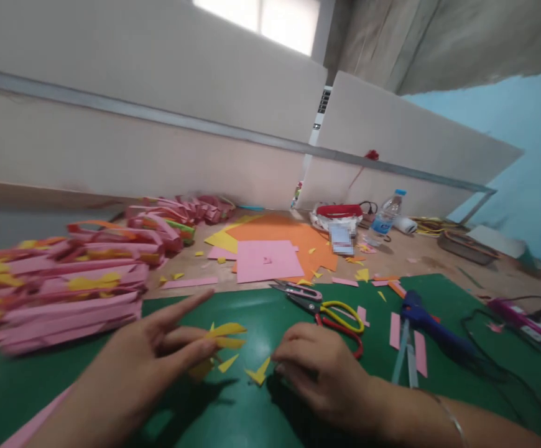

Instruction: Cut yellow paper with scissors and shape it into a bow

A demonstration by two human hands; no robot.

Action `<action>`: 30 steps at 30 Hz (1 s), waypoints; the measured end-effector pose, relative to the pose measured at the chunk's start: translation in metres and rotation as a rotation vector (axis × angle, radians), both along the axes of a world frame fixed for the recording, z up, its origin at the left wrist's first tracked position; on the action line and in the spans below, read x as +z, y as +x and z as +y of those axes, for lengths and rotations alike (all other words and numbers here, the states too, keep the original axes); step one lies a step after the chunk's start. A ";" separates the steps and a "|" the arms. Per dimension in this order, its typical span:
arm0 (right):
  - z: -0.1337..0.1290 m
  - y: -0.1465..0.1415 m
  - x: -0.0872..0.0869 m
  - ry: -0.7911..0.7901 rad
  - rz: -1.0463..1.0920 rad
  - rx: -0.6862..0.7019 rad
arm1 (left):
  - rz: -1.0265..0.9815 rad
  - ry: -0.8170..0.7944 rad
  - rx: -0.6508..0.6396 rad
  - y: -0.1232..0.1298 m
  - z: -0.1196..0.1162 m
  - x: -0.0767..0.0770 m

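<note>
Over the green mat [247,305], our left hand [163,348] pinches a yellow paper cut-out [228,334] between the thumb and the fingers behind it, with the index finger stretched out clear of it. The cut-out's narrow, curved strips fan out past our thumb toward the middle of the mat; its base is hidden in our grip. Our right hand [321,370] is curled, thumb and fingertips drawn together, beside a V-shaped yellow paper scrap [258,375] whose upper point reaches our fingertips; we cannot tell whether we are gripping it.

We judge the cut-out to be almost weightless: stiff enough to hold its curve, yet easily creased or torn, most of all along the thin strips. It should not slip much in dry fingers, though a draught could lift it. We do best to hold it lightly at the base, where the strips seem to meet, and keep pressure off the tips. The scrap, just as light, is better taken by its broader bend than by a point.
</note>
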State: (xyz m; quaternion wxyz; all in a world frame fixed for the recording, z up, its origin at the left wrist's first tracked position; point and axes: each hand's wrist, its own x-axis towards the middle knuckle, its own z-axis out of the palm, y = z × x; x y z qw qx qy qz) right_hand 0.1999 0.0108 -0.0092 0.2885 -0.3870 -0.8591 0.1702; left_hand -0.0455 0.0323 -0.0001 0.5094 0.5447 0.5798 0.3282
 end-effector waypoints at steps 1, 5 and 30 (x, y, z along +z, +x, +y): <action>-0.001 0.001 0.009 -0.033 0.038 -0.012 | 0.009 -0.064 -0.090 0.003 -0.003 0.007; -0.013 0.006 0.043 -0.120 0.119 -0.107 | -0.017 -0.064 -0.157 0.022 -0.013 0.015; -0.001 -0.029 0.017 -0.708 0.466 -0.188 | -0.177 0.012 -0.212 0.032 -0.018 -0.001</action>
